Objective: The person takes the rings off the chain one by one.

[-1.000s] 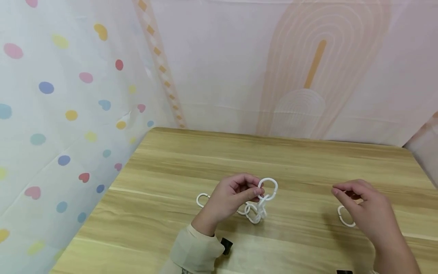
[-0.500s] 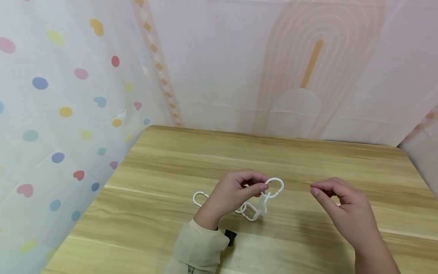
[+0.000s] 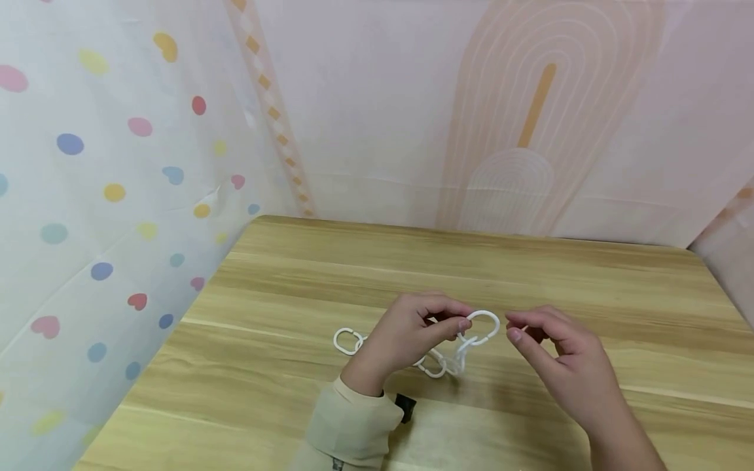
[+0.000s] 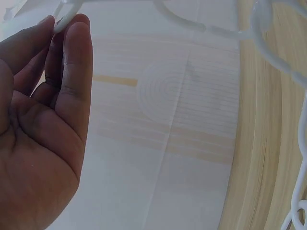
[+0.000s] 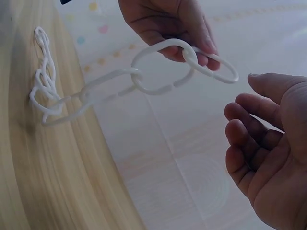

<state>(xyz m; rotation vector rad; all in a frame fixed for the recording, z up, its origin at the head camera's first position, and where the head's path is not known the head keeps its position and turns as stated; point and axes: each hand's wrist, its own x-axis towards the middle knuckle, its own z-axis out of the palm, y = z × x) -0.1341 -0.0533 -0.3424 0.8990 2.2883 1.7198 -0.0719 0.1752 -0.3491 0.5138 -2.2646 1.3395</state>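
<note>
A pale cloth point(image 3: 383, 118) with arches stands behind the wood-grained surface point(image 3: 471, 268); a dotted one point(image 3: 118, 216) covers the left side. A light sleeve point(image 3: 353, 422) reaches the left wrist. The right grip point(image 3: 577, 369) has its thumb spread from loosely bent fingers, just beside the end link. The left grip point(image 3: 406, 337) pinches that white link point(image 3: 498, 325), raised above the surface. From it the chain point(image 3: 462, 358) hangs down, its remainder heaped on the surface near the left wrist.
</note>
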